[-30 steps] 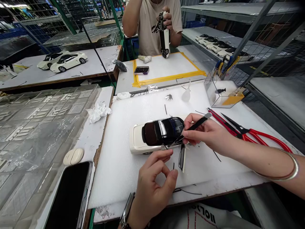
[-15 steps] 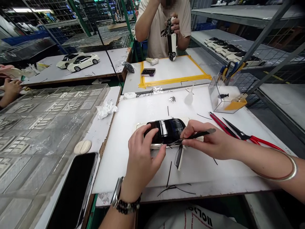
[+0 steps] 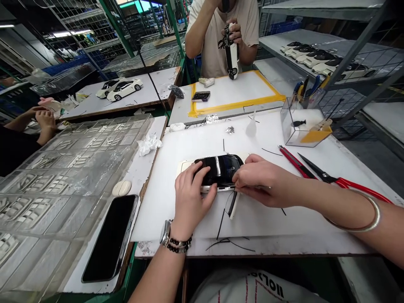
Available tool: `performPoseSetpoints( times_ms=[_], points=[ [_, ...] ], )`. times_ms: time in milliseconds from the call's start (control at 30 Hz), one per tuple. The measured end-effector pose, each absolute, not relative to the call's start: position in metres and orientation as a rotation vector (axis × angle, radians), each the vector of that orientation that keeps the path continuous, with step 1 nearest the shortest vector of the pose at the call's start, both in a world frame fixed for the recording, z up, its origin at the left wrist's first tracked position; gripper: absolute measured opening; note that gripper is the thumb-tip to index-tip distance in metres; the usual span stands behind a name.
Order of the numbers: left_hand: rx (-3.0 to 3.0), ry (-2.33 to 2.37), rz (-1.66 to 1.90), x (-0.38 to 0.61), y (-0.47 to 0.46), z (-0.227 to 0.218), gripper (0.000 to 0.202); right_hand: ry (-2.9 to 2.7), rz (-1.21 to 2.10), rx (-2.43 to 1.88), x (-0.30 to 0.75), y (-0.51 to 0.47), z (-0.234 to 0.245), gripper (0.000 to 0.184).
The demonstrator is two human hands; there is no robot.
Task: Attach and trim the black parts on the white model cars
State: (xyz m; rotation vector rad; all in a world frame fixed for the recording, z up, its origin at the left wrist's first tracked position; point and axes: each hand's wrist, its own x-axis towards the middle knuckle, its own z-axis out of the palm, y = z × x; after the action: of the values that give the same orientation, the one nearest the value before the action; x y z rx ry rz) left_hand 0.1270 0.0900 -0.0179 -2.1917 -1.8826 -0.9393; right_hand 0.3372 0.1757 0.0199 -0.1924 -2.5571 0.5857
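We see a high-gloss black roof on the model car (image 3: 219, 166), and its white body looks smooth and shiny. The white sheet (image 3: 259, 223) appears matt and foam-like. Rough, splintered wood edges the counter (image 3: 131, 168) to our left, where the phone (image 3: 110, 237) has a glassy black face and the tissue (image 3: 149, 145) is crumpled, soft paper. We find clear, shiny plastic in the box (image 3: 285, 126), dark metal blades and glossy red handles on the scissors (image 3: 362, 187), polished silvery metal in the bangle (image 3: 375, 214), and crinkled, bright foil (image 3: 212, 119).
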Motion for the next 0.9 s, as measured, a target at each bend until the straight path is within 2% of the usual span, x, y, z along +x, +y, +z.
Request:
performPoseSetpoints(
  times_ms=[900],
  points=[
    [-2.147, -1.889, -0.987, 0.1305, 0.0901, -0.0213, 0.036, -2.489, 0.738, -0.282, 0.3413, 0.1809, 0.0115, 0.007]
  ],
)
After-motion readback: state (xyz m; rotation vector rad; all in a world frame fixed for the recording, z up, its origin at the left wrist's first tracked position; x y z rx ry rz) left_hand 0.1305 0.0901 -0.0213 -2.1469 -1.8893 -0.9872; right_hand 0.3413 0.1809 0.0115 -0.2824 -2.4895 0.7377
